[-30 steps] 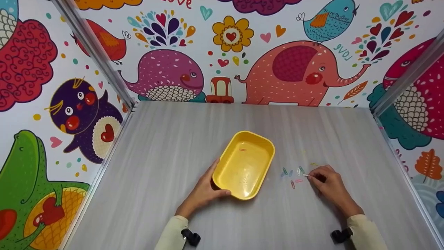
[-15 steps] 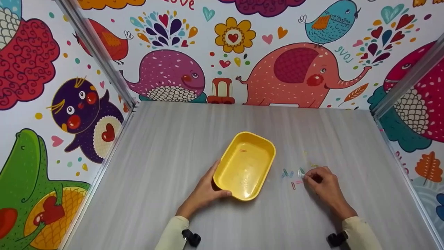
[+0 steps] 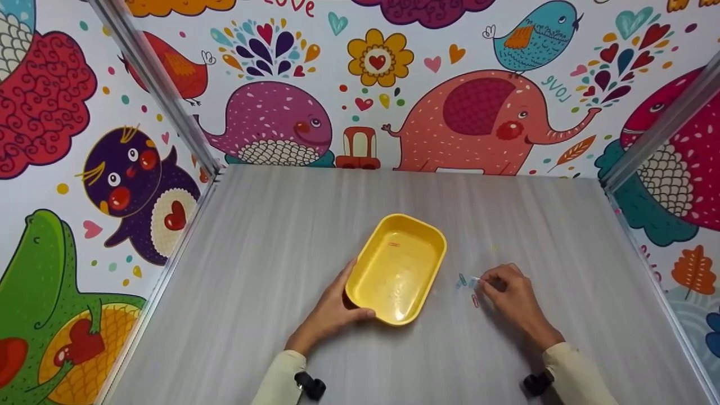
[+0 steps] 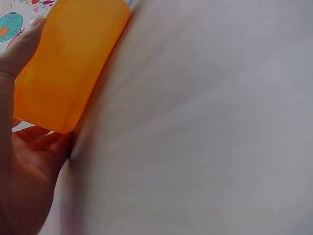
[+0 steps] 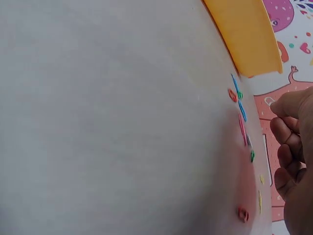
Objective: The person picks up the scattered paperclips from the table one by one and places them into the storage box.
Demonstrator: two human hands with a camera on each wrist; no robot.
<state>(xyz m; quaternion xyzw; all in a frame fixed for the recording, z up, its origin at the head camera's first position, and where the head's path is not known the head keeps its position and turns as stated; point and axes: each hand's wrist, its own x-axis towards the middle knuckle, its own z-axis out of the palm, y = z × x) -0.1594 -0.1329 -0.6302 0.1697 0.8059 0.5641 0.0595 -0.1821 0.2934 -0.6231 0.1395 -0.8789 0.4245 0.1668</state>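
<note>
My left hand [image 3: 332, 312] grips the near left side of a yellow plastic tray [image 3: 388, 281], thumb at the near rim. One orange-red paper clip [image 3: 394, 244] lies inside the tray. Between thumb and forefinger, my right hand [image 3: 514, 295] pinches a white paper clip [image 5: 268, 101], raised off the table to the right of the tray. Under and beside that hand lie several loose clips, among them a green clip [image 3: 462, 279], a red clip [image 3: 475, 301] and a pink clip [image 5: 242, 129]. The hand hides some of them in the head view.
A grey wood-grain table [image 3: 281, 225] carries everything. Walls with cartoon animals stand behind it and at both sides, with metal strips along the corners. A pale yellow clip [image 3: 494, 247] lies farther back, beyond my right hand.
My right hand has moved left toward the tray with the white paper clip, now covering clips that showed before. The left hand and tray have stayed in place.
</note>
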